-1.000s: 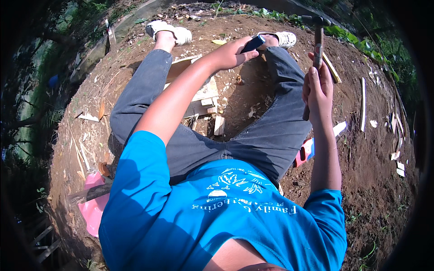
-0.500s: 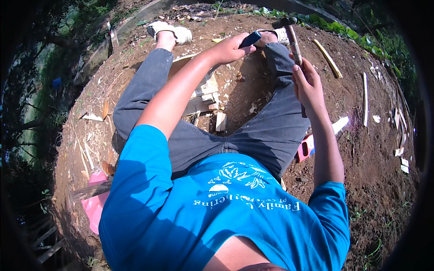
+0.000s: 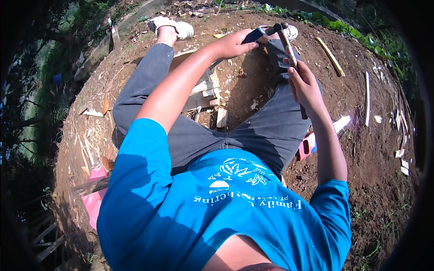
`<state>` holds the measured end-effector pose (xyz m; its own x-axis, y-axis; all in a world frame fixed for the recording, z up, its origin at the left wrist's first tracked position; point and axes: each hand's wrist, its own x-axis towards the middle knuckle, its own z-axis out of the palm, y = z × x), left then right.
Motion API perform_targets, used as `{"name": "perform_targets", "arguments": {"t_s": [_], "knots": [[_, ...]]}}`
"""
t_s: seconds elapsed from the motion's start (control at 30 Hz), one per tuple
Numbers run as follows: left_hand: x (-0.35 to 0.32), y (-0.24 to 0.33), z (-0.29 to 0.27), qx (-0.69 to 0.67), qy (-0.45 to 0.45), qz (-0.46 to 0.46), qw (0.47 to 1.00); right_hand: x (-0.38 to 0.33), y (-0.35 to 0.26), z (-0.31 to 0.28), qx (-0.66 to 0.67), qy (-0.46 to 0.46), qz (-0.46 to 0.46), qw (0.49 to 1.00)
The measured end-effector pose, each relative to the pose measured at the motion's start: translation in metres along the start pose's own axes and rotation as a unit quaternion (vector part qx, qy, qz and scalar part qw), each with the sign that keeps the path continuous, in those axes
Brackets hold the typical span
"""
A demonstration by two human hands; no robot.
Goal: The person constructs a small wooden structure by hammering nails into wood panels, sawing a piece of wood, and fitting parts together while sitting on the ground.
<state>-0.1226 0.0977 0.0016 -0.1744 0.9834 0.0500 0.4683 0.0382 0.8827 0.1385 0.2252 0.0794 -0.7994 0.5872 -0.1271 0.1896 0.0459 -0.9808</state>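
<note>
**Hammer raised over a dark-handled tool, seated on bare earth**

The person sits on the dirt ground (image 3: 361, 149) with legs stretched forward in grey trousers (image 3: 271, 126), white shoes at the far edge of the earth patch. The right hand (image 3: 305, 86) is wrapped tight around the wooden handle of a hammer (image 3: 285, 40), whose metal head tilts up and away, close above the far end of the right leg. The left hand (image 3: 233, 43) reaches across the lap with its fingers closed around a dark-handled tool (image 3: 255, 34); the tool's far end lies just beside the hammer head, and whether the two touch cannot be told.

Between the legs, on the ground, lies a stack of pale wood offcuts (image 3: 205, 88), with one short block (image 3: 221, 118) nearer the body. A pink plastic item (image 3: 308, 145) sits against the right thigh, and a pink sheet (image 3: 96, 198) lies by the left hip. Toward the right edge of the dirt patch lie a yellowish stick (image 3: 331, 56) and a thin white strip (image 3: 367, 97), well apart from the hands. Wood chips scatter across the soil.
</note>
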Motion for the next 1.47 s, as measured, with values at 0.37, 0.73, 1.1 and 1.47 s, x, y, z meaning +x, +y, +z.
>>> {"name": "perform_targets", "arguments": {"t_s": [0.37,0.73,1.1,1.47], "knots": [[-0.002,0.008,0.0,-0.012,0.019,-0.001,1.0,0.002,-0.008,-0.014,0.02,0.005,-0.029,0.999],[0.009,0.0,0.009,0.014,0.014,0.01,1.0,0.002,0.01,-0.002,0.084,0.111,-0.066,0.988],[0.02,-0.011,0.012,0.045,-0.026,0.0,0.999,0.007,0.046,-0.008,-0.051,-0.05,0.094,0.993],[0.054,-0.021,0.043,0.164,-0.259,-0.096,0.947,-0.01,0.089,-0.022,0.185,0.06,0.116,0.974]]}}
